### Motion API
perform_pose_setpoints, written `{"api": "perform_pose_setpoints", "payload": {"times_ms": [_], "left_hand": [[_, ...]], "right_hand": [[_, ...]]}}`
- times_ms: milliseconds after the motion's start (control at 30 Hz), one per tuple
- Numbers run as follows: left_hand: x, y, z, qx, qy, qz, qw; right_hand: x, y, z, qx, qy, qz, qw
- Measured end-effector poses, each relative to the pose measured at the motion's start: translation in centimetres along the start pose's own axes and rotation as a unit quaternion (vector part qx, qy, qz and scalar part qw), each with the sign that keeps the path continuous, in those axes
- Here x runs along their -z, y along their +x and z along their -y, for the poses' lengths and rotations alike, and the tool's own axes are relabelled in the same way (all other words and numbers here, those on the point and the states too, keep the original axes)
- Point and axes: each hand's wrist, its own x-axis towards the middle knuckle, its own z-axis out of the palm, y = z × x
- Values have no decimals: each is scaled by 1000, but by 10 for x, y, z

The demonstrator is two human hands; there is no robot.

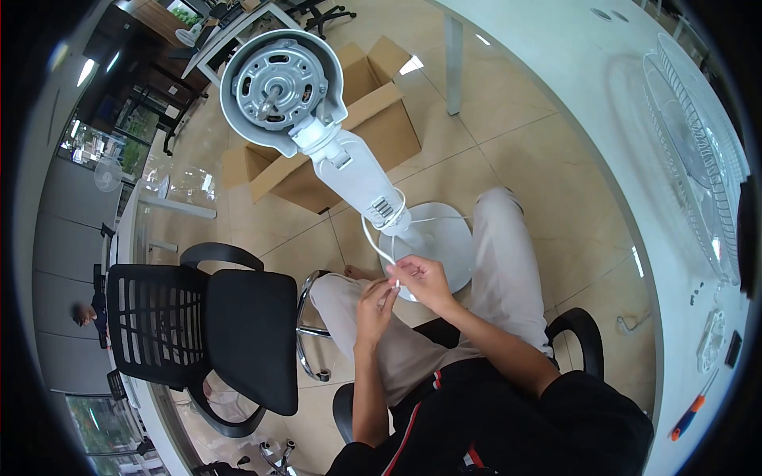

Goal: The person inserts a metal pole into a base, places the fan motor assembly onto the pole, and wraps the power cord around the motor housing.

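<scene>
A white standing fan (pixel 349 170) without its blades or front guard rises from a round white base (pixel 452 246) on the floor between my knees. Its open motor housing (pixel 282 87) shows the bare metal motor and shaft. A white cable (pixel 373 238) loops from the lower neck down to my hands. My left hand (pixel 375 308) and my right hand (pixel 425 282) meet just in front of the base, both pinching the cable. Fingers hide the exact spot that they grip.
An opened cardboard box (pixel 373 127) stands behind the fan, and a black office chair (pixel 246 341) is at the left. On the white table (pixel 587 103) at the right lie wire fan guards (pixel 690 159), a screwdriver (pixel 692 411) and a small clear plastic part (pixel 711 339).
</scene>
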Motion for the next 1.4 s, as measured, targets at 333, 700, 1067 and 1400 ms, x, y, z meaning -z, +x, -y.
{"api": "perform_pose_setpoints", "payload": {"times_ms": [333,700,1067,1400], "left_hand": [[8,-36,-59,71,-77,43,994],[53,-8,-95,114,-496,-126,852],[35,5,-82,139,-299,-2,944],[-26,-7,-73,-80,18,168,982]], "right_hand": [[23,7,4,-148,124,54,980],[30,-33,3,234,-379,173,878],[81,-83,88,-66,58,69,994],[51,-90,162,-55,210,111,970]]}}
